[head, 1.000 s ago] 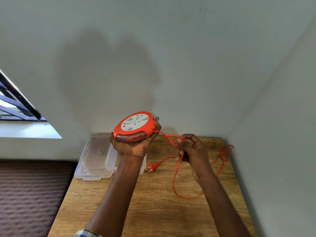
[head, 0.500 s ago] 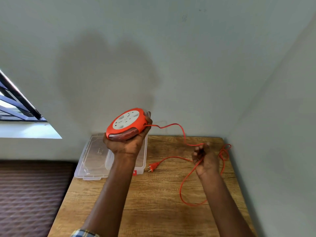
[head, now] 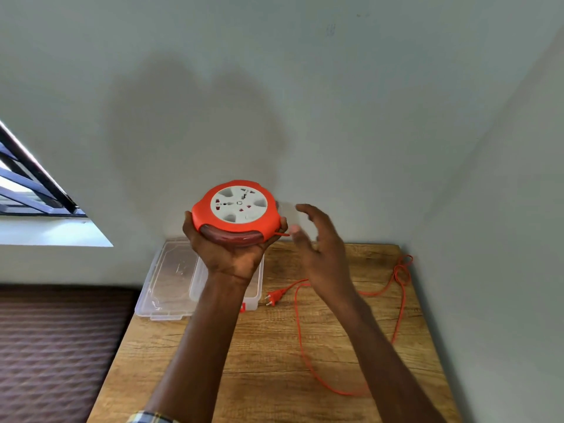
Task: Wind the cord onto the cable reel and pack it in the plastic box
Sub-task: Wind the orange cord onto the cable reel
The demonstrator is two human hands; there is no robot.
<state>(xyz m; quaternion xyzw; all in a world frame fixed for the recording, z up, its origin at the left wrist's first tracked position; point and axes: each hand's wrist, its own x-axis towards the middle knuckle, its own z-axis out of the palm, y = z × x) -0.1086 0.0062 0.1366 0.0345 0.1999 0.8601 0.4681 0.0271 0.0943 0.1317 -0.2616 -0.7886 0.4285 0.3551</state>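
Note:
My left hand (head: 232,257) grips the round orange cable reel (head: 238,206) from below, its white socket face tilted up, well above the table. A short stretch of orange cord (head: 300,340) leaves the reel's right edge and reaches the thumb of my right hand (head: 323,251), which is blurred, fingers loosely curled, just right of the reel. The remaining cord lies in loops on the table, ending in the plug (head: 274,296). The clear plastic box (head: 258,270) sits behind my left forearm, partly hidden, with its lid (head: 171,279) beside it on the left.
The wooden table (head: 274,386) stands in a corner, with walls behind it and close on its right. A tangle of cord lies by the right wall. A dark ribbed surface (head: 61,346) lies left of the table, and a window (head: 30,190) is at far left.
My right hand swung out to the right with the cord, then came back up close to the reel. The reel has tilted and moved slightly right. Less loose cord lies on the table.

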